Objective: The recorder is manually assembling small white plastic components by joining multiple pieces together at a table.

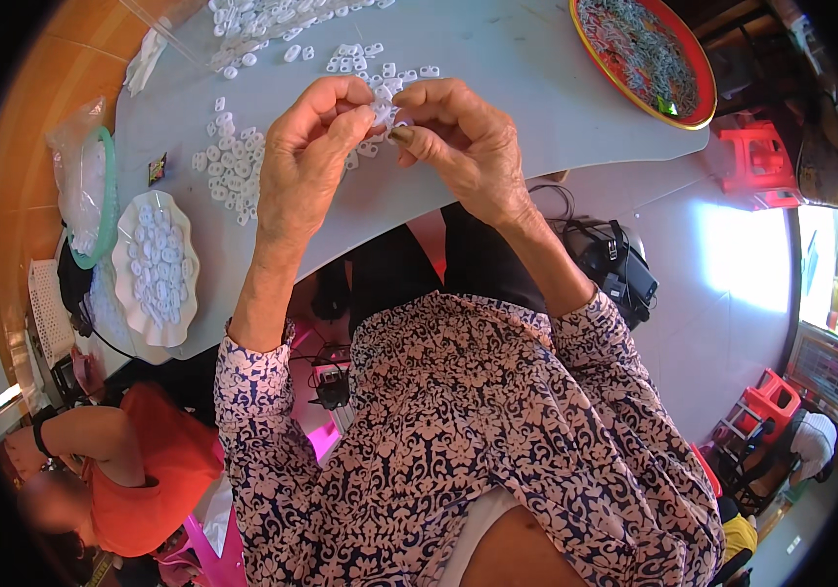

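Above the table, in front of me, both hands are raised with fingertips almost meeting. A small white plastic piece [383, 105] shows between them. My left hand [303, 161] is closed, its thumb and forefinger pinching the piece from the left. My right hand [473, 152] is closed too, thumb and forefinger bent in at the piece's right side. The fingers hide part of its shape. Beneath and beyond the hands lie similar loose white pieces with holes [348, 61]. Another heap of white pieces [235, 168] spreads just left of my left hand.
The grey table [575, 108] curves around in front. A scalloped white dish [176, 333] of white pieces stands left, near a green-rimmed item [106, 196]. A red round tray [707, 83] holds thin metallic-looking bits. A person in orange [159, 470] is lower left; red stools [756, 161] stand right.
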Demonstrator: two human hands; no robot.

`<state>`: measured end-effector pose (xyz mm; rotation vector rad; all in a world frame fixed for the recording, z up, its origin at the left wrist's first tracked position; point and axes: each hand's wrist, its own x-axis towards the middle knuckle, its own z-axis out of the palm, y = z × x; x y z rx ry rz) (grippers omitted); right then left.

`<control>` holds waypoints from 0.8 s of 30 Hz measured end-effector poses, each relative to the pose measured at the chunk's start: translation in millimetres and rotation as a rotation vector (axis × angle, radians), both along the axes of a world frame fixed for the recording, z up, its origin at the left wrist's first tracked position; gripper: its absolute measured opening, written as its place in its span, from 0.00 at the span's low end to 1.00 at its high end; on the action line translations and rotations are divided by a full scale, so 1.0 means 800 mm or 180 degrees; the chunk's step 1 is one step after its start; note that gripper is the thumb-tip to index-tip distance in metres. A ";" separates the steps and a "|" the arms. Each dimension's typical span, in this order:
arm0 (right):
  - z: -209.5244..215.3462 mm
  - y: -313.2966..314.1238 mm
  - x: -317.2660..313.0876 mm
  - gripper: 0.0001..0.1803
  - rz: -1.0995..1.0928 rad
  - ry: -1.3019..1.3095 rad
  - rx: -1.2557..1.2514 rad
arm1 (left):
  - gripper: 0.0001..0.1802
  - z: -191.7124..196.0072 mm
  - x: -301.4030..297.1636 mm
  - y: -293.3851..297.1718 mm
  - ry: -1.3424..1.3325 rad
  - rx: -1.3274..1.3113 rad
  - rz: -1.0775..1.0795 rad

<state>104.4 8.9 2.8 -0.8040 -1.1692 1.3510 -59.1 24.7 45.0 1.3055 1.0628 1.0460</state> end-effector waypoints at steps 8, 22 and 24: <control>0.000 -0.002 0.001 0.14 -0.0010 -0.0028 -0.0066 | 0.09 0.008 -0.002 -0.003 0.0725 0.0389 -0.0073; 0.001 -0.001 0.000 0.12 -0.0183 -0.0032 0.0120 | 0.13 0.005 0.013 -0.015 0.1182 0.0561 -0.0074; 0.004 -0.002 0.001 0.13 -0.0118 -0.0064 0.0050 | 0.13 -0.006 0.012 -0.016 0.1200 0.0633 -0.0019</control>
